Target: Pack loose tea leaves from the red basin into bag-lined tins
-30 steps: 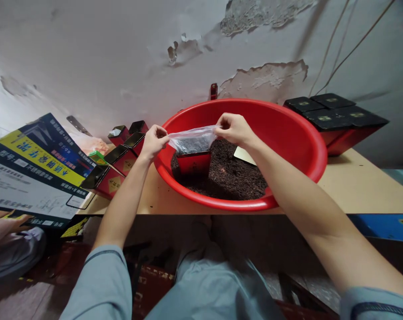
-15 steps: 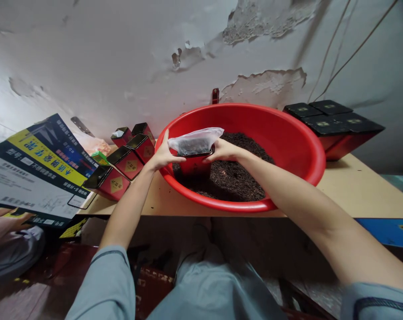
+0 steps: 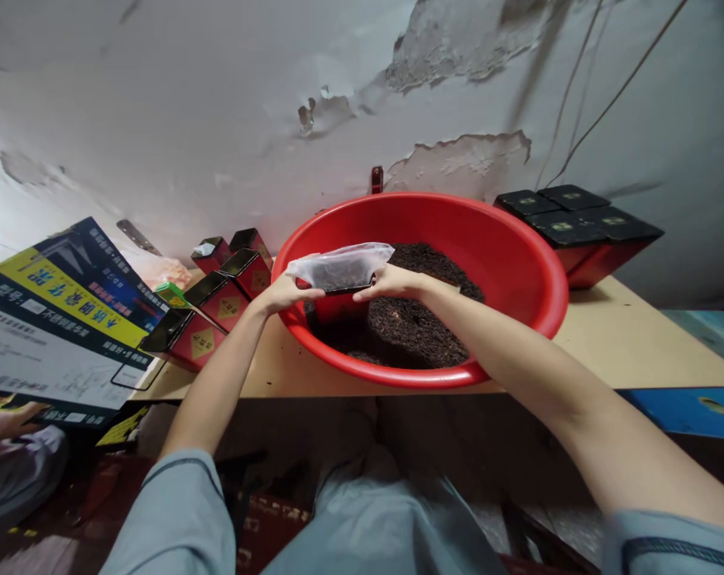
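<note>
A red tin with a black rim stands in the left part of a large red basin. A translucent plastic bag lines the tin and its mouth flares out above the rim. My left hand grips the tin's left side, its thumb along the near rim and the bag's edge against it. From the right, my right hand clasps the opposite side, thumb at the near right corner. Dark, loose, tea-like leaves cover the basin's floor. The hands hide the tin's sides, and its contents are unclear.
Several red and black tins stand left of the basin, beside a printed cardboard sheet. A person's hand is below that sheet. More black-topped tins stand grouped at the right on the wooden table. A peeling wall rises behind.
My left thumb has come down from beside the bag to the near rim. The bag's left edge now spreads farther over that side. The view has shifted slightly.
</note>
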A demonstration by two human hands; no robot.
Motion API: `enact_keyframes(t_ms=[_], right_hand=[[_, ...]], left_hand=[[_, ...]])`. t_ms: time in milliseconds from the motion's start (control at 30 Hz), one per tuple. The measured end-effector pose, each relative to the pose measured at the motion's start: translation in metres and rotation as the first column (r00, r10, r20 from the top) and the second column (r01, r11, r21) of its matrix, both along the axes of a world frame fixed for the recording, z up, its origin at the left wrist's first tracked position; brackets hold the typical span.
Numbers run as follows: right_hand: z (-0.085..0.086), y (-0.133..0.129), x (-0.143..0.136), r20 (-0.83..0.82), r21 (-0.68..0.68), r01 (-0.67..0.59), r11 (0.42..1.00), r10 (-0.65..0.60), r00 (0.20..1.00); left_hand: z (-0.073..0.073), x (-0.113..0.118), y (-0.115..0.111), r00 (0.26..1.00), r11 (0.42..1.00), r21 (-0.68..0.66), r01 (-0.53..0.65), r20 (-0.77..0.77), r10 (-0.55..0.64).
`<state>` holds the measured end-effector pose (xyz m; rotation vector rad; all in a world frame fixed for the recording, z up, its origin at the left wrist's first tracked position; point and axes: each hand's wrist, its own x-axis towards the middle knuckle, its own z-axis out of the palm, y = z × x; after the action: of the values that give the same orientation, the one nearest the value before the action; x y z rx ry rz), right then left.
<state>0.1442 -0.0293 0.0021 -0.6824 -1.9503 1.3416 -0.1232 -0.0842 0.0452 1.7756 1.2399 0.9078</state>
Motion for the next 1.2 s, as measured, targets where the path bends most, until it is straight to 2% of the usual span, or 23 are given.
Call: enact_keyframes(t_ms=[100,167,300,433,533,600,667,733,833,933,1067,1200], right_hand=[[0.011,-0.003,-0.005,-0.073,0.037,0.158,0.987,-0.155,0.985],[0.020,-0.005,-0.015,-0.061,0.104,0.193,0.976,-0.188,0.980],[0.030,-0.010,-0.040,0.086,0.291,0.150,0.945,-0.181,0.980],[0.037,-0.006,-0.042,0.114,0.409,0.193,0.892,-0.260,0.959],[0.050,-0.001,-0.019,0.258,0.498,0.125,0.858,-0.285,0.923],[0.060,0.000,-0.002,0.388,0.498,0.067,0.864,-0.291,0.875],[0.067,-0.002,0.008,0.439,0.461,0.105,0.881,-0.329,0.836],[0.069,-0.005,0.008,0.386,0.409,0.242,0.880,-0.407,0.828],[0.064,-0.009,0.001,0.175,0.272,0.445,0.853,-0.499,0.849],[0.061,-0.012,-0.003,0.043,0.216,0.506,0.835,-0.526,0.850],[0.062,-0.016,-0.004,0.107,0.244,0.404,0.882,-0.438,0.892],[0.057,-0.019,-0.016,0.151,0.269,0.281,0.921,-0.328,0.933]], left_hand=[[0.023,-0.001,0.001,0.982,0.974,0.190,-0.122,-0.117,0.145],[0.037,0.002,0.001,0.953,0.952,0.244,-0.184,-0.191,0.233],[0.054,0.019,-0.001,0.959,0.976,0.166,-0.142,-0.222,0.177],[0.060,0.031,-0.005,0.957,0.971,0.226,-0.073,-0.257,0.132],[0.062,0.029,-0.009,0.906,0.958,0.263,-0.112,-0.370,0.207],[0.061,0.025,-0.010,0.873,0.965,0.227,-0.129,-0.437,0.219],[0.057,0.023,-0.009,0.866,0.976,0.178,-0.124,-0.461,0.194],[0.051,0.022,-0.007,0.876,0.969,0.208,-0.129,-0.433,0.210],[0.041,0.020,-0.004,0.894,0.907,0.347,-0.238,-0.287,0.344],[0.032,0.019,-0.004,0.904,0.865,0.389,-0.316,-0.153,0.398],[0.028,0.028,-0.003,0.937,0.877,0.417,-0.238,-0.140,0.321],[0.030,0.052,0.001,0.956,0.890,0.444,-0.106,-0.200,0.214]])
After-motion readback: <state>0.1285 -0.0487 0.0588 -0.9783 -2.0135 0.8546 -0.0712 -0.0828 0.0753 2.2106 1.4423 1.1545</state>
